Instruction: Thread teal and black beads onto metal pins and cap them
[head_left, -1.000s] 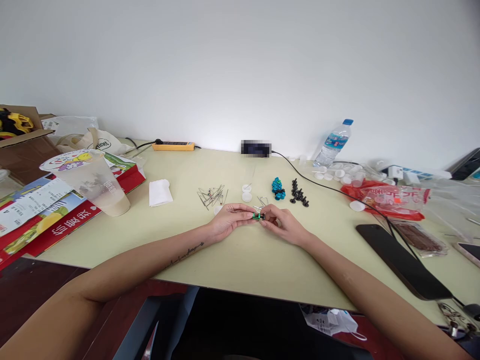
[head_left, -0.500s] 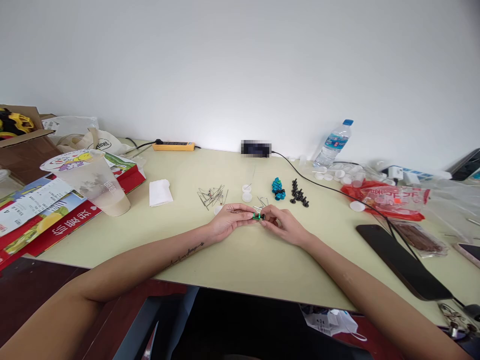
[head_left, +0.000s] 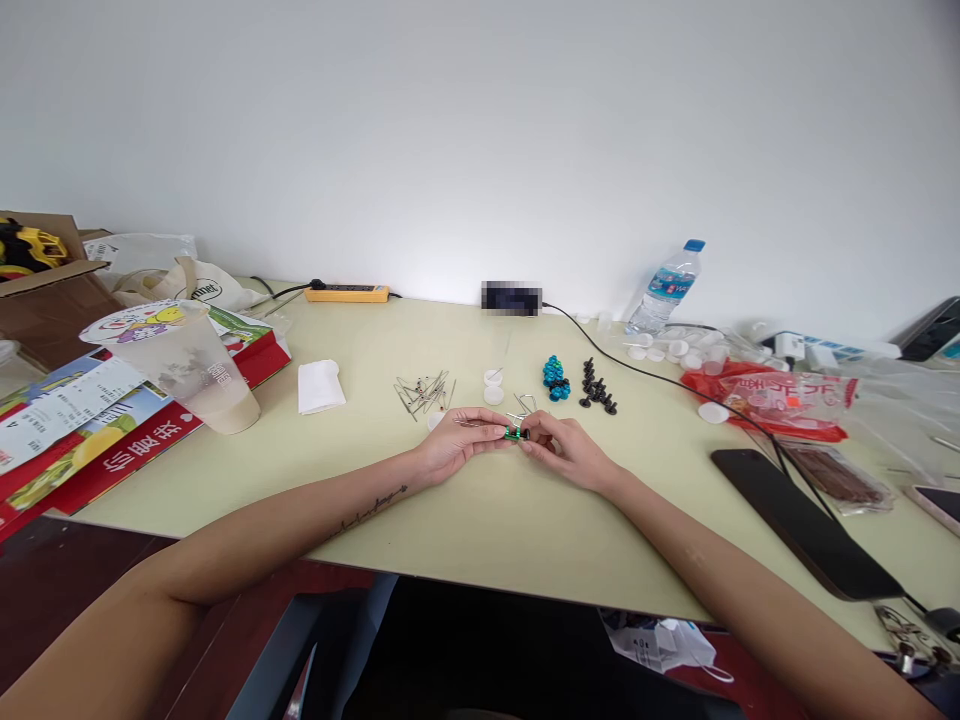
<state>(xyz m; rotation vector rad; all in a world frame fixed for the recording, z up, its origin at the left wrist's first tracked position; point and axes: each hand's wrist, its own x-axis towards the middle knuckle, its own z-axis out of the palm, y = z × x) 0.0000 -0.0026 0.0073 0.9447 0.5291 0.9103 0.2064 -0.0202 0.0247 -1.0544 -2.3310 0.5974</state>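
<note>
My left hand (head_left: 459,447) pinches the left end of a small green and black piece (head_left: 515,434) just above the table. On its right end, the fingertips of my right hand (head_left: 566,450) are closed around the dark part. Both hands partly cover the piece, so its exact kind is unclear. Thin metal wire pieces (head_left: 525,404) lie just beyond the fingers. Farther left is a loose pile of thin metal pins (head_left: 424,393). A small open white pot (head_left: 493,388) stands behind the hands. Shiny teal pieces (head_left: 555,378) and black peg-like pieces (head_left: 598,388) lie beyond my right hand.
A sealed drink cup (head_left: 206,370) stands on red cartons (head_left: 142,440) at left, near a folded white paper (head_left: 320,387). On the right are a black slab (head_left: 795,515), a red plastic package (head_left: 780,400), a water bottle (head_left: 667,287) and a cable (head_left: 645,370) crossing the table.
</note>
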